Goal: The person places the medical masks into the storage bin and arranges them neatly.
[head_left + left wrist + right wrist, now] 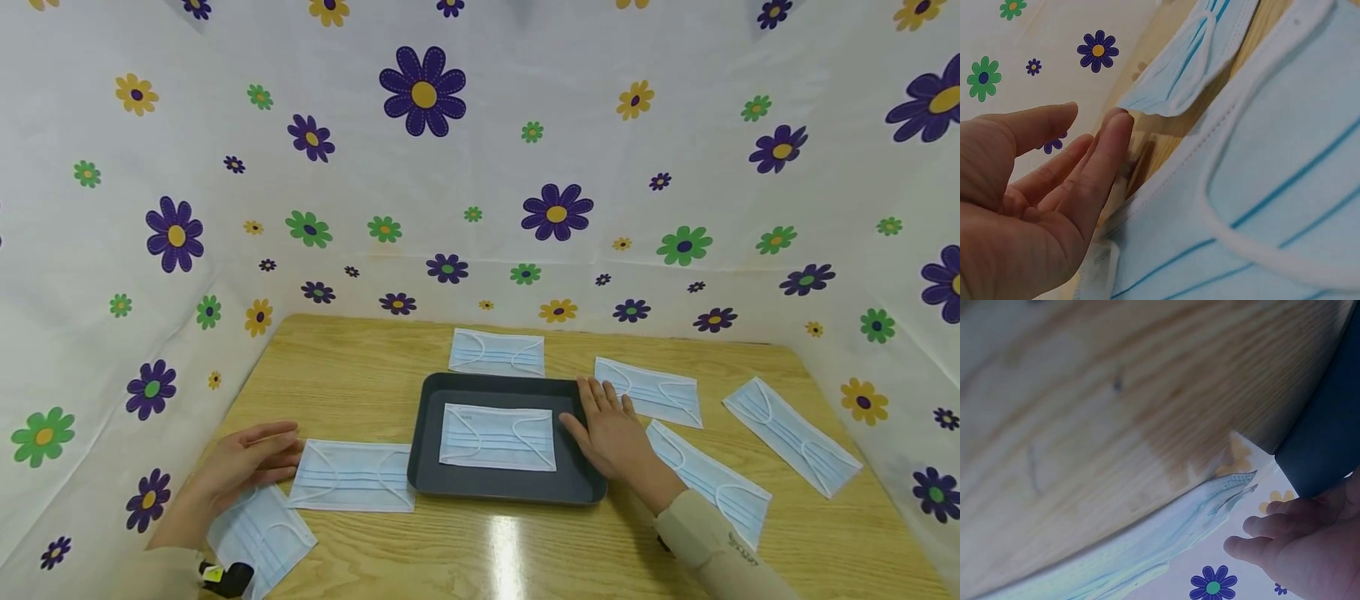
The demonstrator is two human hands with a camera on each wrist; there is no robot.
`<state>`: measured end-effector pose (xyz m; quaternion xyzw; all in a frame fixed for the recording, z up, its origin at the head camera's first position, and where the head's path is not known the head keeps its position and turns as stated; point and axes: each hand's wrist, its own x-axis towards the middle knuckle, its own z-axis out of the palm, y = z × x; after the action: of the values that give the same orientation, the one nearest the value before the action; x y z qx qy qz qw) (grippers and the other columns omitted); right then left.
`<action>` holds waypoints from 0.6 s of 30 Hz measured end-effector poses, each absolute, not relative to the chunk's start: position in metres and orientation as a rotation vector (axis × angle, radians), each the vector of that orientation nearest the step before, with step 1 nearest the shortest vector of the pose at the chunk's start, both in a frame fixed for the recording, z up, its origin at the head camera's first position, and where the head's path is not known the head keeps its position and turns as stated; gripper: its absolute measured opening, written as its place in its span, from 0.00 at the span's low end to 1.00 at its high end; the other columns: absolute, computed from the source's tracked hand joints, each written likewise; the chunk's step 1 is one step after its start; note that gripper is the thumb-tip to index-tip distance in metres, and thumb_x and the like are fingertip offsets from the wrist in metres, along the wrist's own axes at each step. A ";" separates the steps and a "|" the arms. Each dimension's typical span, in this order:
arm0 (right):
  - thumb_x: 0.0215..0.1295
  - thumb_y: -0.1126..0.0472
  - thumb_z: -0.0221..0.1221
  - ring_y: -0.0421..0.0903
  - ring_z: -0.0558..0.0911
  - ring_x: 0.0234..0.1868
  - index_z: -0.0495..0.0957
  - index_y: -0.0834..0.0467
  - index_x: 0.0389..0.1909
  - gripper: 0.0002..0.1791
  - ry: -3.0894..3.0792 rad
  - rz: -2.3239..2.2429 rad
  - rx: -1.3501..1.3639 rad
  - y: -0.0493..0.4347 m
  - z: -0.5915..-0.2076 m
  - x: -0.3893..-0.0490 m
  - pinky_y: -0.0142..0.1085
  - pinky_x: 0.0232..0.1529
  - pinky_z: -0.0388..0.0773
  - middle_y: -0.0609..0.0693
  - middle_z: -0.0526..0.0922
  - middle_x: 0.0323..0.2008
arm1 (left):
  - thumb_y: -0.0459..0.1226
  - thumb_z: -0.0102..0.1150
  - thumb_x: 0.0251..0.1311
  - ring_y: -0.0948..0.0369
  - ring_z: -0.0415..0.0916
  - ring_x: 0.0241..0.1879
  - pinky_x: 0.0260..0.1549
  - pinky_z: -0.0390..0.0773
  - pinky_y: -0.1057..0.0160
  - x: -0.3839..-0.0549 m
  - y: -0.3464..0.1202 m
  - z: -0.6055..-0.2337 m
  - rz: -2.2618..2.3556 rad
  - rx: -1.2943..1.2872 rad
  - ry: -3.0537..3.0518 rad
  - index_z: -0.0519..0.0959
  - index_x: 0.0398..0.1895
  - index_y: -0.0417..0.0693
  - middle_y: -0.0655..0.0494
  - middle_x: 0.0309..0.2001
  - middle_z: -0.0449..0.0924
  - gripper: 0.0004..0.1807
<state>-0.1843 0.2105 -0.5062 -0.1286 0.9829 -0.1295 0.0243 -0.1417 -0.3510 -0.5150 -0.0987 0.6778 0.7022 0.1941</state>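
Observation:
A dark grey tray (510, 487) lies on the wooden table with a light blue face mask (491, 437) flat inside it. My right hand (611, 429) rests at the tray's right rim, fingers extended. On the left, my left hand (251, 462) hovers with loosely bent fingers and holds nothing. Its fingertips are close to a mask (352, 477) beside the tray; whether they touch it, I cannot tell. Another mask (266, 533) lies partly beneath that hand. The left wrist view shows the relaxed left hand (1054, 200) next to a mask (1179, 69).
Behind the tray lies one mask (497, 354). To the right are three more: one near the right fingertips (660, 392), one beside the right wrist (712, 483) and one farther right (793, 437). A flower-patterned white sheet (480, 158) surrounds the table (435, 550).

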 end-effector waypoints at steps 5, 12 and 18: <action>0.84 0.38 0.43 0.73 0.57 0.80 0.50 0.68 0.83 0.44 3.049 -0.398 -0.400 0.211 -0.506 -0.184 0.73 0.76 0.53 0.70 0.57 0.81 | 0.37 0.61 0.76 0.62 0.90 0.43 0.48 0.88 0.62 -0.143 -0.342 -0.516 1.976 -0.273 1.879 0.78 0.69 0.43 0.59 0.44 0.90 0.21; 0.84 0.38 0.43 0.73 0.58 0.80 0.51 0.68 0.83 0.44 3.056 -0.389 -0.408 0.211 -0.507 -0.184 0.74 0.75 0.53 0.71 0.58 0.80 | 0.37 0.63 0.74 0.65 0.88 0.44 0.50 0.87 0.64 -0.144 -0.334 -0.516 1.911 -0.263 1.911 0.72 0.73 0.33 0.63 0.47 0.89 0.29; 0.84 0.38 0.43 0.73 0.57 0.80 0.50 0.68 0.83 0.44 3.056 -0.388 -0.411 0.211 -0.508 -0.184 0.74 0.75 0.52 0.71 0.58 0.80 | 0.37 0.63 0.74 0.67 0.88 0.44 0.49 0.87 0.66 -0.144 -0.331 -0.517 1.845 -0.215 1.930 0.74 0.71 0.31 0.64 0.48 0.89 0.27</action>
<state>-0.1843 0.2115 -0.5077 -0.1323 0.9832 -0.1247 0.0171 -0.1439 -0.3308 -0.5169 -0.0781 0.7012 0.6705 0.2293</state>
